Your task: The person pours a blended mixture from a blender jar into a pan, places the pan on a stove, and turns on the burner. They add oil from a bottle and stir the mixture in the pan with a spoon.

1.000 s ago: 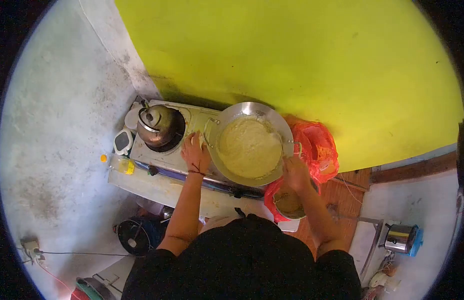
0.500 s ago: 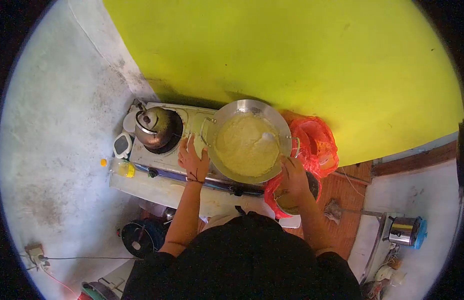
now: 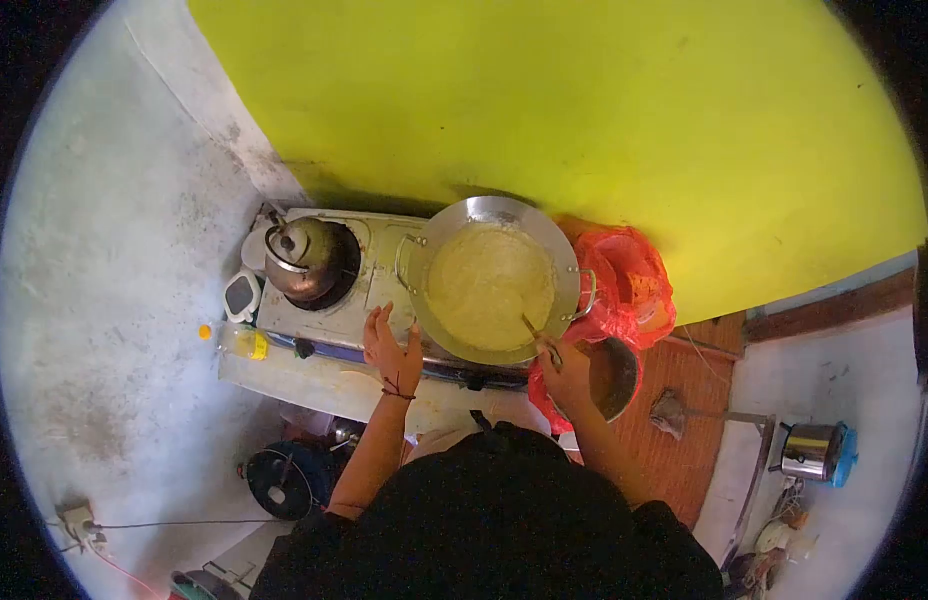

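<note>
Silver, two-handled metal wok [image 3: 496,208] rests on the off-white stove [image 3: 382,250], holding a pale mixture [image 3: 484,280]. The right hand [image 3: 566,378] grips a slender utensil [image 3: 530,327] dipped therein; the left hand [image 3: 392,358] spreads open nearby. Apparent stirring calls for a steady wok.

- The left hand [image 3: 389,355] is lower, drawn back from the wok's [image 3: 431,322] left handle [image 3: 404,264] toward the stove's [image 3: 329,325] front edge.
- The right hand [image 3: 564,378] moves from the right handle [image 3: 588,294] to the wok's lower right rim, leaving that handle uncovered.
- The spoon's [image 3: 532,328] shaft now shows, slanting from the right hand into the batter [image 3: 484,280].
- The batter's surface looks smoother.
- More of the dark bowl [image 3: 616,378] and the grey rag [image 3: 669,412] shows beside the right arm [image 3: 612,455].
</note>
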A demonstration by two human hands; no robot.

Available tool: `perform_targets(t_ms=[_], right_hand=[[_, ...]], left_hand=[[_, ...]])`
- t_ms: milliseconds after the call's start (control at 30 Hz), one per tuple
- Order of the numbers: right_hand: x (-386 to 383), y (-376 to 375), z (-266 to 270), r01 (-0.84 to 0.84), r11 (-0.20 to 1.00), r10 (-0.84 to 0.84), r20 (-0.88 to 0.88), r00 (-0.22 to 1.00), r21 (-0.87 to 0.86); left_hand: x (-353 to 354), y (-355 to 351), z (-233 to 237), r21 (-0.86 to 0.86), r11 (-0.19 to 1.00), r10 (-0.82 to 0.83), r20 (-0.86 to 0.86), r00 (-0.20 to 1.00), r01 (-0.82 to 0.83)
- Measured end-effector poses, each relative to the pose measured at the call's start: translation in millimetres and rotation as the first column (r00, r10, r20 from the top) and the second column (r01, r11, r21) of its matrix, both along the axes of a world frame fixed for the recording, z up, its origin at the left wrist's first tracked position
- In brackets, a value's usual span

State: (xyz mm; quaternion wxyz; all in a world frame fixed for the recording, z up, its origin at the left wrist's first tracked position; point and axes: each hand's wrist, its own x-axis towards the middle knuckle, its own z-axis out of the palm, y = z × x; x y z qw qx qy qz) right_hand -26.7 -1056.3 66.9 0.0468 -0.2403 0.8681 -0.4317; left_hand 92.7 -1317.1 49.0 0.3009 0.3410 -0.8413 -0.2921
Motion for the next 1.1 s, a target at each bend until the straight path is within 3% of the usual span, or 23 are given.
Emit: perform_targets(t_ms=[133,267,367,467,500,600,700,800,900,1000,1100], right_hand=[[2.9,16.8,-13.0,0.114,0.994,-0.110,0.204,0.973,-0.005],[7.5,21.7,-4.4,0.052,0.999,-0.053,0.110,0.993,0.013],[5.5,21.6,-4.3,-0.014,0.996,0.006,0.083,0.996,0.090],[0.5,24.2,-7.4,-0.019,0.992,0.023,-0.026,0.999,0.127],[-1.3,25.5,-6.3,-0.010,0.992,0.020,-0.082,0.996,0.129],[-6.4,32.1,4.2,0.008,0.991,-0.008,-0.005,1.000,0.135],[-11.1,47.0,8.2,0.096,0.994,-0.106,0.244,0.964,0.053],[-20.5,65.4,-12.8,0.192,0.981,-0.177,0.253,0.951,-0.032],[-35.8,75.7,-29.2,0.560,0.776,-0.111,0.811,0.575,-0.291],[-64.2,90.4,-67.4,0.705,0.686,-0.274,0.833,0.480,-0.181],[-98.2,104.2,-98.4,0.768,0.614,-0.471,0.696,0.543,-0.183]], left_hand=[[-0.6,6.8,3.0,0.007,1.000,-0.014,-0.024,1.000,0.014],[-3.4,22.3,18.1,-0.123,0.988,-0.098,0.012,0.995,0.098],[-14.1,43.7,27.8,-0.189,0.933,-0.300,0.060,0.952,0.306],[-34.9,64.2,31.6,0.034,0.833,-0.552,-0.020,0.833,0.553],[-42.1,71.1,32.9,0.030,0.807,-0.590,-0.009,0.807,0.590],[-62.6,92.5,38.2,0.032,0.726,-0.687,0.023,0.726,0.687],[-81.1,110.6,40.1,0.044,0.670,-0.742,0.041,0.669,0.741],[-99.9,125.4,33.2,0.034,0.634,-0.773,0.044,0.632,0.773],[-122.0,139.3,32.8,0.005,0.613,-0.788,0.068,0.612,0.790],[-146.3,150.4,36.4,-0.026,0.577,-0.815,0.053,0.577,0.817],[-165.0,159.4,55.3,-0.018,0.558,-0.828,0.067,0.557,0.830]])
